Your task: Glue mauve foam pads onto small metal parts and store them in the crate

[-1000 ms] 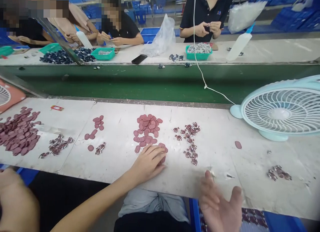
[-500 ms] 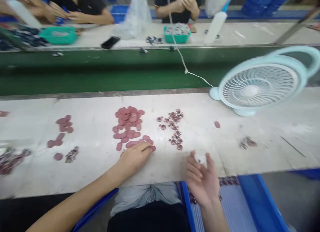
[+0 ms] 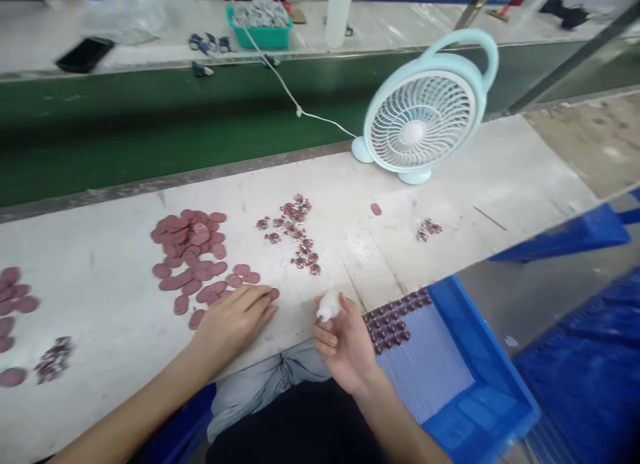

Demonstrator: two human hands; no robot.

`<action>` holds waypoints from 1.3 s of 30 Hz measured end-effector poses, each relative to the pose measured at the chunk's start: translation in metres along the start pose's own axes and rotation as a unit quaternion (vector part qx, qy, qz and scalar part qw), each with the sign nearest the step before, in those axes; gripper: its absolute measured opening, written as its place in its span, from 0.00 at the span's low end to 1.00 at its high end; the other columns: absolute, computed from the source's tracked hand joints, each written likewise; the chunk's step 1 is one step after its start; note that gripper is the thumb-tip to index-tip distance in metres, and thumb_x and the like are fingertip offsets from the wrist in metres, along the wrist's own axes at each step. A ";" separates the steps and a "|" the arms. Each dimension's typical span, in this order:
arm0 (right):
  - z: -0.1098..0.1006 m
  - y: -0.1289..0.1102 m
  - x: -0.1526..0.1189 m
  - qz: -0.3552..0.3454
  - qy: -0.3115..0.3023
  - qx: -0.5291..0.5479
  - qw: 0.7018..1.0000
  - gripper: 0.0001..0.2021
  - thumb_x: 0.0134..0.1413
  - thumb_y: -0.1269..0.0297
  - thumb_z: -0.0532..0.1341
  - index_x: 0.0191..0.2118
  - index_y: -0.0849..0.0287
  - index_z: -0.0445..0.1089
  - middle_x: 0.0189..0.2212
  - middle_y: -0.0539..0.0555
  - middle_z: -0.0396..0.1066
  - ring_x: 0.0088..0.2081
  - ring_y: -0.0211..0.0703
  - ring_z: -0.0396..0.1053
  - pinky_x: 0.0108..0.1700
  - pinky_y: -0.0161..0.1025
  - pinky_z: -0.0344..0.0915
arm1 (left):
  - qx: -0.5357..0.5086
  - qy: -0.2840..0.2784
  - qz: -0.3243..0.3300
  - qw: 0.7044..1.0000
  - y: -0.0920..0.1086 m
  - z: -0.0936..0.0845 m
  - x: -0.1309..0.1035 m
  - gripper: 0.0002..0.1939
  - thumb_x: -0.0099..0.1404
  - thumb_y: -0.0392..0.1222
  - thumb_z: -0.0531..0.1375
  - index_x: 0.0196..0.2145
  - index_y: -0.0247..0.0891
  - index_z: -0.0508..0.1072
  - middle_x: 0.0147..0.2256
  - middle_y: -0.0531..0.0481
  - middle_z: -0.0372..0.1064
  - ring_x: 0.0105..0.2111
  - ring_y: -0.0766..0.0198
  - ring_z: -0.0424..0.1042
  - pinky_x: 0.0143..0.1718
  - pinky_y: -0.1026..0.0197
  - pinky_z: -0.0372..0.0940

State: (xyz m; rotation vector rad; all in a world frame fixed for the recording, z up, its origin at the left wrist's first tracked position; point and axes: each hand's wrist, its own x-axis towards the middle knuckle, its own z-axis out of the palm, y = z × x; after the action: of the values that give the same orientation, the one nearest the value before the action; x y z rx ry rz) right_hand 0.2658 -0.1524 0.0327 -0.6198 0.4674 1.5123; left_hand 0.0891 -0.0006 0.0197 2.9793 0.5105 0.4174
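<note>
Looking at the disc pile [image 3: 187, 241] on the white table [image 3: 115, 357], so using that for directions. Got the left hand [image 3: 237, 317] palm down at its near right edge, partly over some loose discs, with a reddish disc [image 3: 275, 294] right by the fingertips. Can't tell about any actual grip there, or about anything tucked under the palm.

Got the right hand [image 3: 347, 341] palm up, nearer and to the right of the pile, gripping a small white bottle [image 3: 330, 304] between thumb and fingers. Can see the dark tip angled down and toward the pile side.

Just right of the pile, can spot a scatter of shiny reddish pieces [image 3: 296, 212]. Farther right, past those, see a lone disc [image 3: 376, 209], a small cluster [image 3: 430, 229] and a thin stick [image 3: 490, 218]. Beyond and right, notice a light blue fan [image 3: 413, 132].

Nearer and well right of the pile, see a blue tray [image 3: 500, 397] below table level, with dark red parts [image 3: 387, 327] lined up in rows. Past the pile, on the far table, find a green basket [image 3: 263, 39] full of grey bits.
</note>
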 end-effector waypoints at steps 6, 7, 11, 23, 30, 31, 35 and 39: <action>-0.002 -0.008 0.004 -0.045 0.011 -0.044 0.998 0.16 0.61 0.51 0.61 0.42 0.61 0.72 0.22 0.44 0.57 0.18 0.27 0.48 0.17 0.25 0.49 | -0.035 -0.035 -0.056 0.997 0.005 0.005 0.005 0.08 0.71 0.36 0.55 0.40 0.36 0.74 0.40 0.46 0.77 0.38 0.59 0.75 0.36 0.59 0.67; -0.002 -0.008 0.005 -0.050 0.014 -0.053 0.997 0.17 0.61 0.51 0.60 0.42 0.61 0.72 0.22 0.44 0.57 0.18 0.27 0.47 0.17 0.25 0.49 | -0.042 -0.035 -0.066 0.996 0.005 0.005 0.006 0.08 0.70 0.35 0.55 0.41 0.37 0.74 0.40 0.46 0.77 0.38 0.59 0.75 0.36 0.59 0.67; 0.001 -0.008 0.004 -0.048 0.018 -0.068 0.996 0.17 0.61 0.50 0.60 0.42 0.61 0.72 0.23 0.44 0.56 0.19 0.27 0.47 0.17 0.25 0.50 | -0.093 -0.026 -0.103 0.990 0.003 -0.007 0.008 0.09 0.68 0.35 0.56 0.45 0.37 0.73 0.41 0.45 0.76 0.39 0.59 0.75 0.36 0.59 0.69; 0.010 0.018 0.031 -0.165 0.019 -0.154 0.974 0.18 0.56 0.47 0.64 0.42 0.56 0.73 0.22 0.45 0.62 0.19 0.31 0.55 0.20 0.30 0.57 | -0.508 0.133 -0.305 0.794 0.055 0.001 -0.022 0.12 0.67 0.33 0.60 0.47 0.41 0.76 0.42 0.44 0.75 0.43 0.60 0.75 0.45 0.56 0.72; 0.006 0.031 0.042 -0.185 0.017 -0.138 0.973 0.19 0.54 0.45 0.65 0.42 0.55 0.73 0.21 0.44 0.62 0.19 0.32 0.56 0.21 0.30 0.57 | -0.268 0.068 -0.104 0.955 0.087 0.016 -0.039 0.15 0.65 0.32 0.61 0.49 0.39 0.74 0.45 0.43 0.76 0.46 0.54 0.74 0.46 0.52 0.71; 0.007 0.029 0.041 -0.184 0.014 -0.132 0.974 0.18 0.55 0.45 0.64 0.42 0.55 0.73 0.21 0.44 0.62 0.19 0.32 0.56 0.21 0.30 0.57 | -0.244 0.051 -0.104 0.963 0.087 0.019 -0.037 0.14 0.66 0.33 0.60 0.49 0.38 0.73 0.47 0.42 0.76 0.47 0.53 0.74 0.46 0.52 0.71; 0.012 0.019 0.036 -0.178 0.002 -0.113 0.977 0.18 0.57 0.47 0.63 0.42 0.57 0.73 0.22 0.44 0.61 0.19 0.30 0.54 0.21 0.29 0.56 | -0.195 0.004 -0.086 0.977 0.079 0.023 -0.033 0.13 0.69 0.32 0.57 0.50 0.36 0.73 0.48 0.41 0.76 0.48 0.53 0.73 0.47 0.51 0.72; 0.010 0.007 0.029 -0.183 0.015 -0.105 0.977 0.18 0.58 0.48 0.62 0.41 0.58 0.73 0.22 0.44 0.60 0.19 0.29 0.53 0.20 0.27 0.55 | -0.207 -0.020 -0.051 0.977 0.072 0.020 -0.040 0.15 0.69 0.31 0.55 0.51 0.35 0.72 0.48 0.43 0.76 0.50 0.54 0.72 0.49 0.53 0.72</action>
State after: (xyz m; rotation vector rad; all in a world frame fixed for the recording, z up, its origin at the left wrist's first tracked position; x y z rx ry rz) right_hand 0.2585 -0.1244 0.0209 -0.8448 0.2007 1.2095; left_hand 0.0814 -0.0829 0.0006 2.5451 0.4978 0.3969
